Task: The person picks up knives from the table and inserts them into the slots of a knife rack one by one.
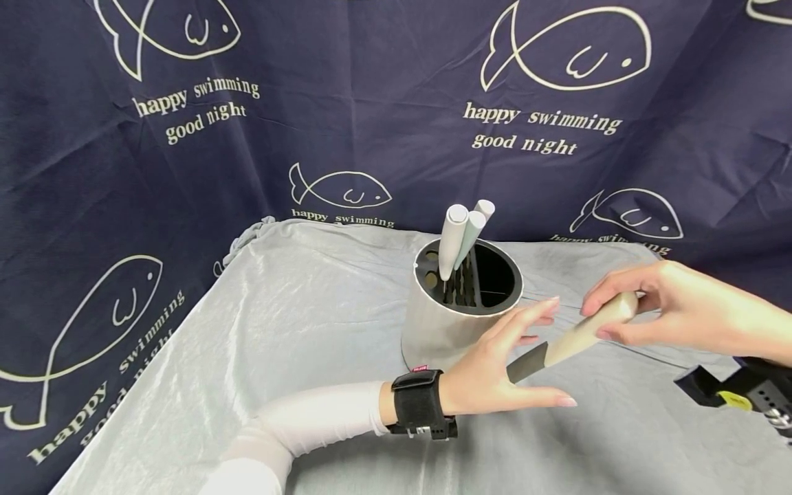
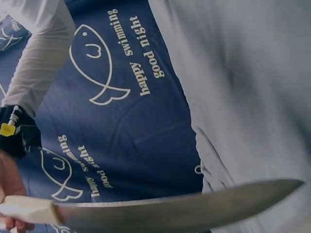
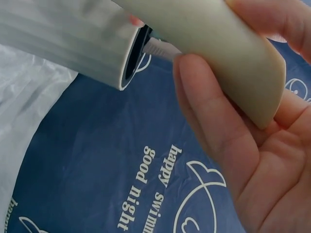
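Note:
My right hand (image 1: 656, 309) grips a kitchen knife (image 1: 578, 338) by its cream handle, fingers and thumb around the butt end. In the right wrist view the handle (image 3: 233, 53) lies between thumb and fingers. The long, curved blade (image 2: 170, 212) shows almost whole in the left wrist view, its tip pointing away from the right hand. In the head view my left hand (image 1: 489, 378) hides most of that blade. Its fingers are extended, with the thumb spread apart from them. Just behind the left hand stands a round white knife block (image 1: 427, 333).
Several pale-handled utensils, including a white handle (image 1: 454, 237) and a light green handle (image 1: 471, 237), stand in the block's slots. Grey cloth (image 1: 334, 309) covers the table. A dark blue curtain (image 1: 396, 103) with fish drawings hangs behind.

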A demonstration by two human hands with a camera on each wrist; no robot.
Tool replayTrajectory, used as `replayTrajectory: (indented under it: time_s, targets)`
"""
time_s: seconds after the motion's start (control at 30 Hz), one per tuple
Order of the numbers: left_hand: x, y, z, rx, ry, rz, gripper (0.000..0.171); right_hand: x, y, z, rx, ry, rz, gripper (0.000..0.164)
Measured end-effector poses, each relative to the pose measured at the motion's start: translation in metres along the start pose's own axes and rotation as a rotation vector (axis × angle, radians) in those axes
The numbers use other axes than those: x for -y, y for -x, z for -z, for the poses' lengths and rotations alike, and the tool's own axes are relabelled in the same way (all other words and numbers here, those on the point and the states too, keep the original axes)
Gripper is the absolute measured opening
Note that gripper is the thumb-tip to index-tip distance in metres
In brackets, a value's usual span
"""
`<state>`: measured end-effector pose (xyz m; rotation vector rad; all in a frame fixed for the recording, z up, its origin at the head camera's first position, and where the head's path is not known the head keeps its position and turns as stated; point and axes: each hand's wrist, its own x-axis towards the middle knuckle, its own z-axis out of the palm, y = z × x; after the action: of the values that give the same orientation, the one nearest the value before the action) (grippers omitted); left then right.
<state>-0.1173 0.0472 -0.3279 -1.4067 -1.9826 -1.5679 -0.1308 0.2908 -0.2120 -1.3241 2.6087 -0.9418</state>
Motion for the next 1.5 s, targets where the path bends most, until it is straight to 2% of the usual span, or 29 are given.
replayTrajectory:
  time_s: [0.17,0.4,0.6,0.8,1.03,1.2,1.27,1.37,1.5]
  targets:
    - [0.001,-0.005,-0.008,-0.015,0.015,0.014,0.097,0.004,-0.003,-0.004,0.01,0.028,0.005,0.043]
    - [0.005,-0.009,-0.011,-0.045,-0.085,-0.031,0.078,0.002,-0.005,-0.006,0.024,0.021,0.048,0.045]
    - [0.008,-0.01,-0.011,-0.04,-0.027,0.015,0.059,0.005,-0.007,-0.009,0.035,0.026,0.039,0.042]
    - [0.009,-0.011,-0.012,-0.05,-0.024,0.022,0.055,0.005,-0.007,-0.011,0.032,0.043,0.034,0.042]
    - [0.01,-0.009,-0.014,-0.075,-0.057,0.005,0.04,0.005,-0.005,-0.017,-0.062,0.023,0.033,0.047]
    - [0.011,-0.008,-0.014,-0.089,-0.05,0.006,0.039,0.005,0.0,-0.022,-0.145,-0.004,0.001,0.051]
    - [0.011,-0.007,-0.014,-0.101,-0.043,0.012,0.039,0.007,0.002,-0.024,-0.188,-0.03,-0.046,0.054]
    - [0.011,-0.007,-0.013,-0.118,-0.026,0.023,0.039,0.012,0.007,-0.028,-0.276,-0.149,-0.153,0.057]
    - [0.011,-0.006,-0.012,-0.134,-0.015,0.026,0.039,0.008,0.017,-0.043,-0.425,-0.437,-0.155,0.061]
